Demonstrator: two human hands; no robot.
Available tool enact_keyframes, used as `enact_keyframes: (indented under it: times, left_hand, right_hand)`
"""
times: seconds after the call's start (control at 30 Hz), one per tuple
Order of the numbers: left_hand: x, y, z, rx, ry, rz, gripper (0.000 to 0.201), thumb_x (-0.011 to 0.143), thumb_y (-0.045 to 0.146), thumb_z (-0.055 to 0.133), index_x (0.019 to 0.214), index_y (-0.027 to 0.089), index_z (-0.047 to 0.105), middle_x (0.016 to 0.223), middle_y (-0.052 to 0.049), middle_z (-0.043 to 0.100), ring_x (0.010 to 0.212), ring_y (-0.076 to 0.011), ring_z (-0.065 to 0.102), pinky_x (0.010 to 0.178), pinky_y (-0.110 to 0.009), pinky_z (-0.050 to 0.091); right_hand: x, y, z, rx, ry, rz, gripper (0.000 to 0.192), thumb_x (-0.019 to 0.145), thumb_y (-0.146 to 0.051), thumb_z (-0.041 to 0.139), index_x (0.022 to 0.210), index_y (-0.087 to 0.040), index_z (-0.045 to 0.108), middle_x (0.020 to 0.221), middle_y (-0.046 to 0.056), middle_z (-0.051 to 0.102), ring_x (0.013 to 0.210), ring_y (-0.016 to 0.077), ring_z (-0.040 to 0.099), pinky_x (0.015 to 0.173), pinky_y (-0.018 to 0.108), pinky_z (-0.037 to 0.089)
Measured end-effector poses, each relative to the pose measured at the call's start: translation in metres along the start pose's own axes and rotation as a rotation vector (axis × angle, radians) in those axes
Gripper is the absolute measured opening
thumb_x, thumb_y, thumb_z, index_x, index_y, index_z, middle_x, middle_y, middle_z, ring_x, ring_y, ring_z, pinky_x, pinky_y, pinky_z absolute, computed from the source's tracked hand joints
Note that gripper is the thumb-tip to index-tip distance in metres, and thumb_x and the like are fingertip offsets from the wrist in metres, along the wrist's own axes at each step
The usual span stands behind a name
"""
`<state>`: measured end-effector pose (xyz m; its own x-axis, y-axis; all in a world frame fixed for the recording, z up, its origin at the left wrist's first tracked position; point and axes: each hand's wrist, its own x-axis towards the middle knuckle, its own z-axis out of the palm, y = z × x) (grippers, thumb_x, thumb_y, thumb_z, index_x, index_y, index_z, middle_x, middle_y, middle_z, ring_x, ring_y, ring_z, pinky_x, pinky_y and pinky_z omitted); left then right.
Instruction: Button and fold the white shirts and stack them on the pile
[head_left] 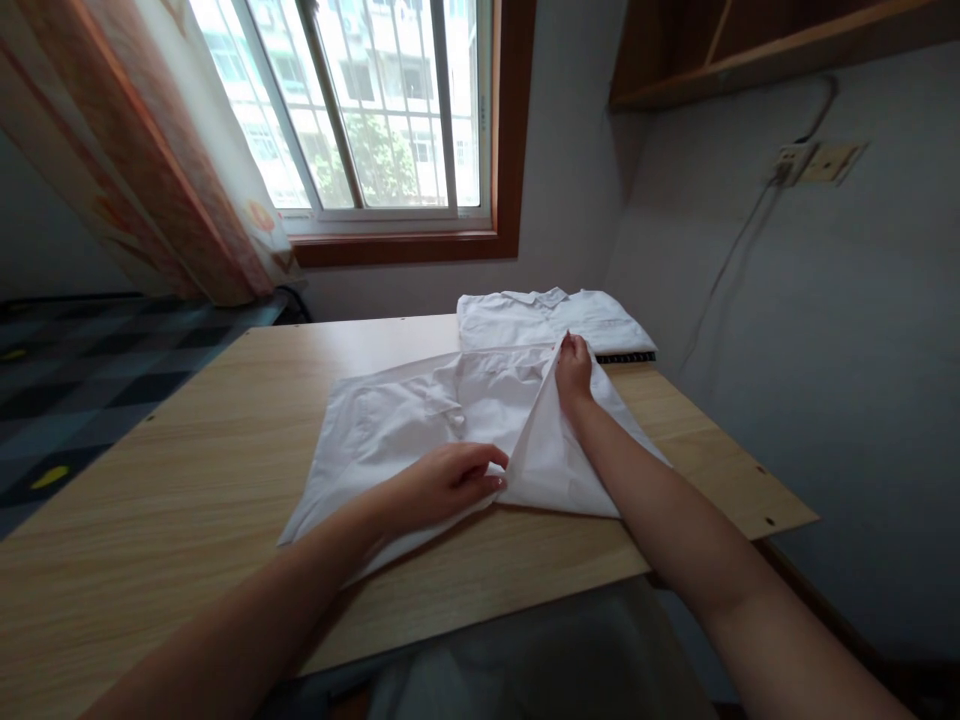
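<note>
A white shirt [397,415] lies spread on a light wooden table [187,470]. Its right side is lifted and folded over toward the middle. My left hand [442,482] pinches the near edge of that folded flap, fingers closed on the cloth. My right hand [573,368] grips the far edge of the same flap, close to the collar end. A second white shirt [540,318], neatly folded with its collar showing, rests at the far edge of the table just beyond my right hand.
A window [375,110] with a wooden frame is straight ahead, and a patterned curtain [150,150] hangs at its left. A bed with a checked cover [82,370] lies left of the table. A wall socket with a cable [802,160] is on the right wall.
</note>
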<state>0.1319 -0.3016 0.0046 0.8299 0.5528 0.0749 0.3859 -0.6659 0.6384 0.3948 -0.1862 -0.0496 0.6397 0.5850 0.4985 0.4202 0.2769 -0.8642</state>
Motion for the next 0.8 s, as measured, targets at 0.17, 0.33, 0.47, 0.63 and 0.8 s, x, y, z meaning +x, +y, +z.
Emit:
enact_keyframes:
  times: [0.17, 0.33, 0.47, 0.63, 0.8]
  left_hand:
    - [0.007, -0.006, 0.010, -0.057, 0.102, -0.086, 0.027, 0.086, 0.041, 0.058, 0.097, 0.020, 0.070, 0.054, 0.008, 0.036, 0.052, -0.0091, 0.036, 0.054, -0.022, 0.028]
    - [0.009, -0.006, 0.016, -0.074, 0.149, -0.111, 0.028, 0.081, 0.044, 0.064, 0.092, 0.020, 0.072, 0.054, 0.008, 0.035, 0.053, -0.0088, 0.034, 0.053, -0.022, 0.028]
    - [0.008, -0.005, 0.019, -0.021, 0.178, -0.111, 0.028, 0.080, 0.046, 0.066, 0.087, 0.020, 0.072, 0.053, 0.008, 0.036, 0.052, -0.0086, 0.035, 0.053, -0.021, 0.028]
    - [0.007, -0.002, 0.020, 0.041, 0.177, -0.108, 0.028, 0.083, 0.044, 0.063, 0.085, 0.019, 0.073, 0.053, 0.007, 0.043, 0.052, -0.0082, 0.038, 0.054, -0.021, 0.030]
    - [0.007, 0.000, 0.018, 0.027, 0.165, -0.066, 0.022, 0.086, 0.035, 0.062, 0.086, 0.017, 0.074, 0.058, 0.003, 0.058, 0.055, -0.0088, 0.047, 0.056, -0.021, 0.035]
  right_hand:
    - [0.003, 0.005, -0.002, 0.007, -0.017, 0.028, 0.038, 0.094, -0.052, 0.038, 0.069, -0.024, 0.038, 0.068, -0.002, 0.048, 0.071, 0.0160, 0.044, 0.070, 0.028, 0.036]
    - [-0.001, 0.004, 0.000, -0.011, -0.061, 0.056, 0.036, 0.093, -0.051, 0.038, 0.071, -0.023, 0.042, 0.072, -0.001, 0.051, 0.073, 0.0161, 0.046, 0.073, 0.028, 0.037]
    - [-0.005, 0.003, 0.001, 0.006, -0.106, 0.020, 0.036, 0.093, -0.051, 0.038, 0.070, -0.023, 0.040, 0.071, -0.001, 0.050, 0.072, 0.0158, 0.046, 0.072, 0.028, 0.037]
    - [-0.007, 0.002, 0.004, 0.025, -0.122, -0.036, 0.034, 0.093, -0.046, 0.041, 0.069, -0.023, 0.040, 0.067, -0.003, 0.047, 0.070, 0.0148, 0.043, 0.069, 0.028, 0.036]
    - [-0.007, -0.002, 0.004, 0.031, -0.123, -0.031, 0.029, 0.093, -0.038, 0.041, 0.069, -0.022, 0.040, 0.068, -0.004, 0.046, 0.070, 0.0142, 0.044, 0.070, 0.027, 0.035]
